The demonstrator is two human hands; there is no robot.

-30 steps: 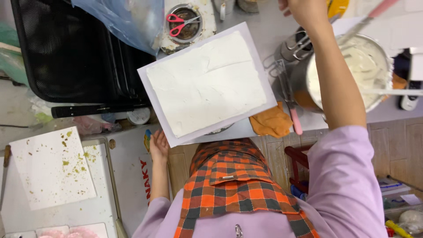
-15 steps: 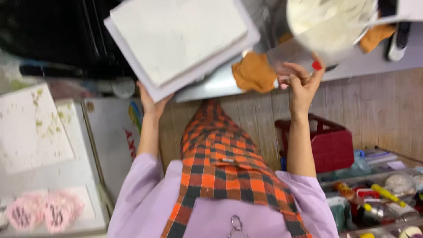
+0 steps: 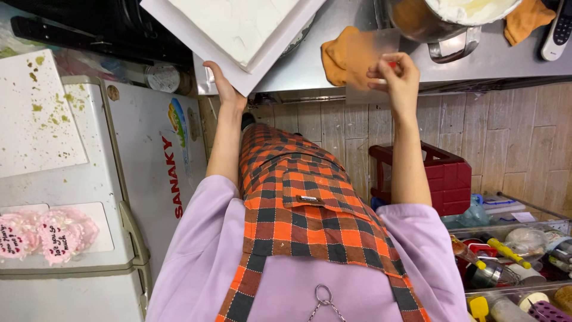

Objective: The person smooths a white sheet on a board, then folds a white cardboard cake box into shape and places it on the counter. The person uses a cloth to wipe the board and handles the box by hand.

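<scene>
An orange-and-black checked apron (image 3: 298,203) over lilac sleeves (image 3: 196,250) fills the near field. To the near right, clear bins (image 3: 512,250) of bottles and tools are seen, with a red crate (image 3: 444,179) just behind them on the wooden floor. To the left, a white chest freezer (image 3: 149,155) carries a speckled white board (image 3: 36,113) and pink heart-shaped pieces (image 3: 47,229).

Farther out, the left hand (image 3: 223,89) is pressed under the near corner of a white square board (image 3: 196,30) — an iced white square cake (image 3: 238,18) sits on it, over the steel counter (image 3: 476,62) edge. The right hand (image 3: 396,80) is closed in a pinch on a clear plastic scraper (image 3: 372,53), held in front of an orange cloth (image 3: 345,56) on the counter. Beyond it, a metal bowl of cream (image 3: 453,15) stands; a second orange cloth (image 3: 527,18) and a remote-like handset (image 3: 560,30) lie at far right.
</scene>
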